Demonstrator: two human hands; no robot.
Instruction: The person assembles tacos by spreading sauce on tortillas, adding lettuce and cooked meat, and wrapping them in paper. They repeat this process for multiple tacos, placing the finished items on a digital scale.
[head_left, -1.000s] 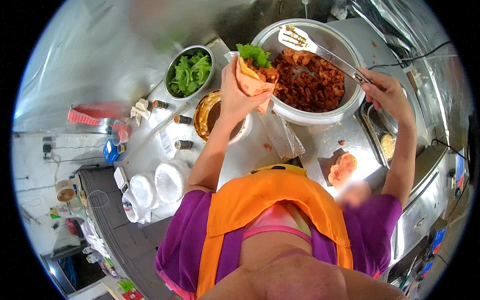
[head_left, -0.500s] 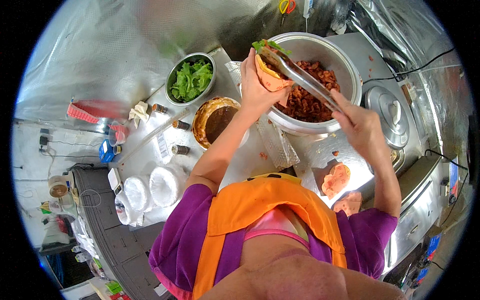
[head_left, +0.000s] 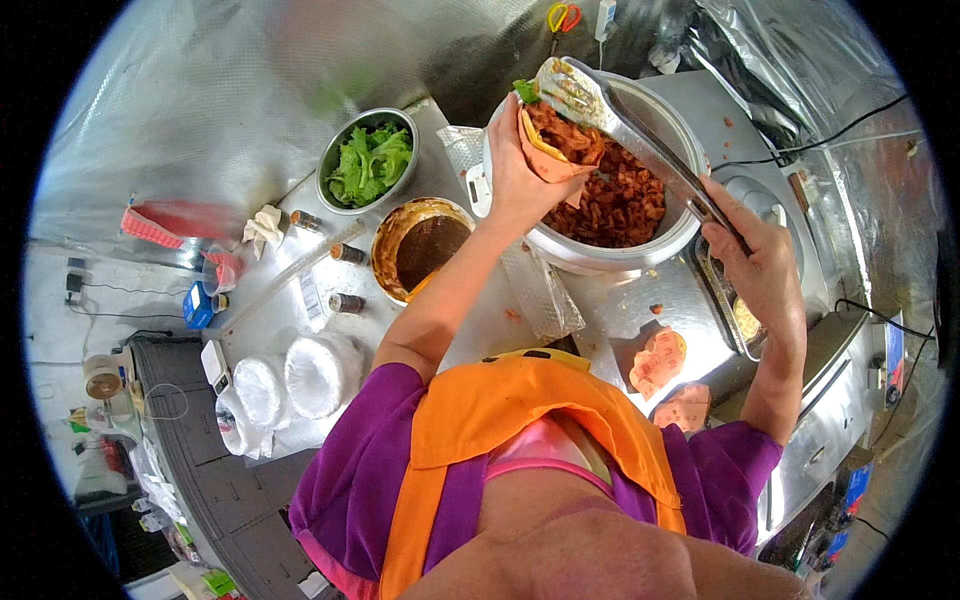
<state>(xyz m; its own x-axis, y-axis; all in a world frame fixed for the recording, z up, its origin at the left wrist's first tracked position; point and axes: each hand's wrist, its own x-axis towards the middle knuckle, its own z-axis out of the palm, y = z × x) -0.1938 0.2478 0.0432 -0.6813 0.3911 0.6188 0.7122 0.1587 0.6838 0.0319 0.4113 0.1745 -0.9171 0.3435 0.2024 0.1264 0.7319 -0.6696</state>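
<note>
My left hand (head_left: 520, 175) holds an open flatbread wrap (head_left: 556, 150) with a green leaf and reddish-brown chopped meat in it, over the rim of a big metal pot (head_left: 600, 255). My right hand (head_left: 760, 255) grips long metal tongs (head_left: 630, 125) by the handle end. The flat tips of the tongs rest on the meat in the wrap. The pot is full of the same chopped meat (head_left: 625, 205).
A steel bowl of lettuce (head_left: 368, 160) and a bowl of brown sauce (head_left: 420, 250) stand left of the pot. Small bottles (head_left: 345, 300) and stacks of white plates (head_left: 290, 375) lie further left. Flatbreads (head_left: 658, 362) sit on the counter near my chest. A griddle (head_left: 745, 320) is at right.
The tongs came from the pot's far rim onto the wrap, laying meat in it. My left hand shifted the wrap right, over the pot.
</note>
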